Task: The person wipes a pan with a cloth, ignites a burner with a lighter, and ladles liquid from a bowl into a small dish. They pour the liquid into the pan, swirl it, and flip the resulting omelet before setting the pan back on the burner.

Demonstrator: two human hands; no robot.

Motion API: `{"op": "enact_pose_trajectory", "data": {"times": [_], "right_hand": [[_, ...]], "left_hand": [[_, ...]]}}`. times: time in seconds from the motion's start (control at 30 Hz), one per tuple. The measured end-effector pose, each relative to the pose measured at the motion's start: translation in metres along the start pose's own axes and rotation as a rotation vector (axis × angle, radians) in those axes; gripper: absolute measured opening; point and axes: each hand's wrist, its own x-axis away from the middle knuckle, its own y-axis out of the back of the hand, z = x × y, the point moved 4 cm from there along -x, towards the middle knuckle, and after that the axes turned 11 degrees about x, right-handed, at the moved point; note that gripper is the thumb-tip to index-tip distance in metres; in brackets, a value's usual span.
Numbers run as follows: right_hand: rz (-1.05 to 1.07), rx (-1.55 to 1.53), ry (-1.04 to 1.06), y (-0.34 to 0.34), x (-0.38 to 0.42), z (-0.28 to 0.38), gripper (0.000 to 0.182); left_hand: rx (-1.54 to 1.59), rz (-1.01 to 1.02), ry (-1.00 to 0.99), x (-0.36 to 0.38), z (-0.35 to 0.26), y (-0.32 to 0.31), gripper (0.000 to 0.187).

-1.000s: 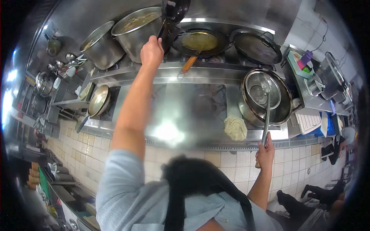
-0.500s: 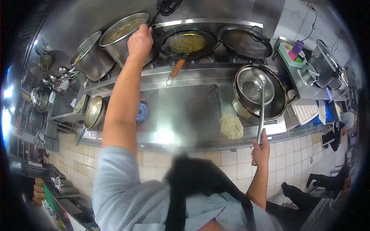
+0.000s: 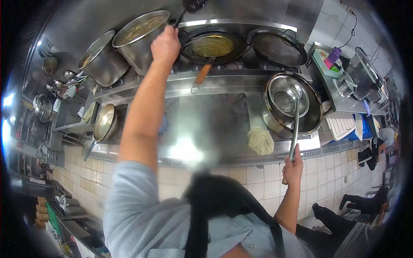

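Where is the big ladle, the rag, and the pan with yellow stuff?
ladle (image 3: pixel 296 124), head view, on its long metal handle.
rag (image 3: pixel 260 141), head view, on its crumpled middle.
pan (image 3: pixel 214 46), head view, on the yellow liquid inside.

From my remote seat: brushed steel range top (image 3: pixel 215 116), glossy where light pools near its front edge. My right hand (image 3: pixel 294 168) grips a polished metal ladle (image 3: pixel 294 124) resting in a shiny steel bowl (image 3: pixel 292 105); far pan (image 3: pixel 213 46) wears a wooden-looking handle (orange-brown). Crumpled cloth (image 3: pixel 260 141), matt, near right.
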Motion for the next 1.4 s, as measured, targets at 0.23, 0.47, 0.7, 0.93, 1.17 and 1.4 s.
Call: {"op": "enact_pose_trajectory", "data": {"times": [0.23,0.47,0.7,0.93,1.17,1.4], "right_hand": [[-0.006,-0.010,0.015,0.000,0.003,0.001,0.067],[0.003,0.070,-0.008,-0.004,0.006,0.004,0.065],[0.021,0.024,0.008,-0.001,-0.001,0.004,0.063],[-0.048,0.197,0.034,-0.021,-0.003,0.011,0.062],[-0.166,0.153,0.012,-0.045,0.012,0.021,0.060],[-0.222,0.325,-0.051,-0.045,0.021,0.039,0.055]], "left_hand": [[0.136,0.052,0.174,0.071,0.040,-0.051,0.032],[1.311,0.108,1.223,0.210,0.083,-0.014,0.022],[1.098,-0.028,1.326,0.405,0.167,0.078,0.023],[0.940,-0.008,1.374,0.535,0.221,0.101,0.023],[0.977,0.028,1.312,0.603,0.267,0.070,0.022],[1.403,0.226,1.554,0.495,0.201,0.105,0.030]]}}
